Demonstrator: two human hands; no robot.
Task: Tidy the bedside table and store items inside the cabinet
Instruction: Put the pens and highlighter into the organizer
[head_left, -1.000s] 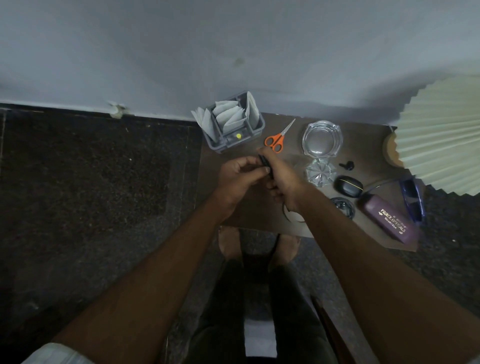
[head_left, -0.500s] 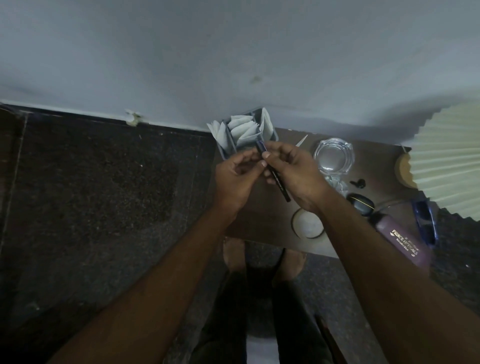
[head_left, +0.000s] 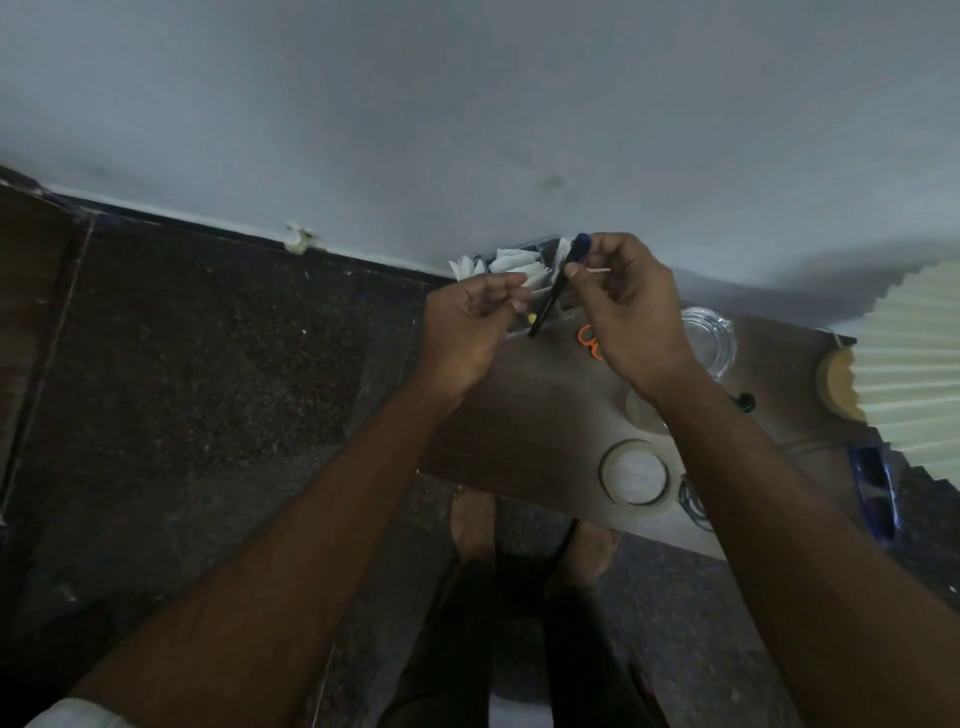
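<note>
Swung round since half a second ago, the pen (head_left: 555, 288) now slants with its rounded top up beside the right thumb and its lower end down toward the left grip (head_left: 467, 332), which has let go of it.

Right grip (head_left: 626, 312) pinches the pen near its upper part between thumb and fingers and holds it in the air. A thin pale stick (head_left: 598, 271) juts sideways from the same pinch, too small to identify.

Left grip sits just beside the pen's lower half without touching it. Its fingers are curled in toward the thumb, and it cannot be told whether they hold anything.

The pen is slim, with a dark, nearly black barrel and a deep blue top. It is too blurred for any lettering to be read.

Just beyond both grips, against the wall, stands a grey organiser (head_left: 540, 249) stuffed with folded white papers (head_left: 511, 265). Orange scissors (head_left: 589, 340) peek out from under the heel of the right grip. To that grip's right sits a clear glass ashtray (head_left: 714, 338). Nearer the viewer than the right wrist, a round pale disc (head_left: 634, 470) lies on the brown table (head_left: 519, 415). Right of the right forearm are blue glasses (head_left: 875, 488) and a pleated cream lampshade (head_left: 914, 364).
</note>
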